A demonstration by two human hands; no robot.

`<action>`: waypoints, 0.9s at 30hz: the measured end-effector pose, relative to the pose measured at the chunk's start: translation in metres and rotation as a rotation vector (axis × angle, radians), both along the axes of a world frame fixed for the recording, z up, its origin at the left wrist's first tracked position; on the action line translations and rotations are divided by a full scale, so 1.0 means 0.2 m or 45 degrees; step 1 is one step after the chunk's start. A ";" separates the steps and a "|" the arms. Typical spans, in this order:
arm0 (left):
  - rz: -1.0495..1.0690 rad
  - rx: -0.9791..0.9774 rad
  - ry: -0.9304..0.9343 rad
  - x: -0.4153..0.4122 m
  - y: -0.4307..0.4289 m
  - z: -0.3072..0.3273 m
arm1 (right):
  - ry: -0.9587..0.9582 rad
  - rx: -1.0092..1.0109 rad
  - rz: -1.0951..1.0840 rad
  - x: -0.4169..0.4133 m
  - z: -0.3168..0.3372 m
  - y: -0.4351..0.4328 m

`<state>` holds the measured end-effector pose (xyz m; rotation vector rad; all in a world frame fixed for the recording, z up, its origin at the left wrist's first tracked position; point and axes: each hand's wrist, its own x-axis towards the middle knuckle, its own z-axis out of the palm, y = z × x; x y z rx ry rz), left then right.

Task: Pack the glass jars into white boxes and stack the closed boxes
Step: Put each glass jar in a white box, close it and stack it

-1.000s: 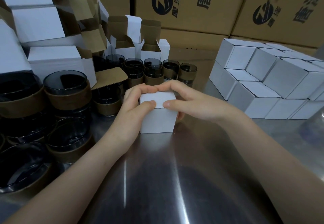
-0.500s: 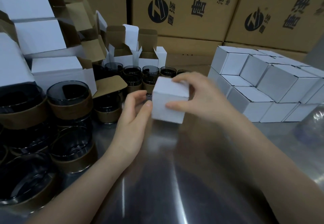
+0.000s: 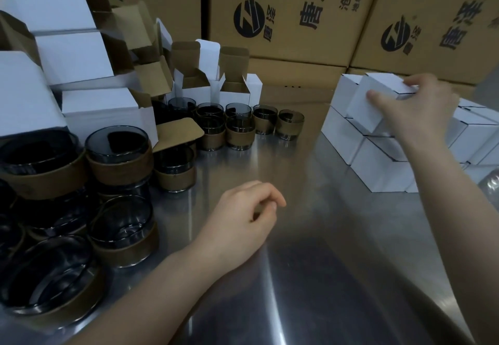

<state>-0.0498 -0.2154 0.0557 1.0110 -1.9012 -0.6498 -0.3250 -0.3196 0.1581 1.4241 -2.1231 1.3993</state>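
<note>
1. Right hand (image 3: 413, 109) grips one closed white box (image 3: 375, 101), thumb on its near face and fingers curled over the far top edge. The box is tilted at the top tier of the stack of closed boxes (image 3: 378, 172). Cannot tell whether it rests there.
2. Left hand (image 3: 243, 217) has its fingers loosely curled and holds nothing, low over the steel table (image 3: 310, 236).
3. Count: one box is held. The stack is partly hidden by the right arm, so there is no sure count. Glass jars (image 3: 118, 155) in brown sleeves crowd left of and beyond the left fingers, overlapped and uncounted. Two open boxes (image 3: 235, 91) stand upright behind them.
4. Bare steel runs from the left fingertips to the stack's near edge.
</note>
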 end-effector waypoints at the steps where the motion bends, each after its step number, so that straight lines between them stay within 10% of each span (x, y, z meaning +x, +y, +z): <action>1: 0.000 -0.013 -0.017 0.00 0.00 0.00 | 0.018 0.035 -0.030 -0.01 0.00 -0.01; 27: 0.019 0.026 -0.151 0.02 0.00 0.01 | 0.442 0.243 -0.301 0.00 -0.09 -0.13</action>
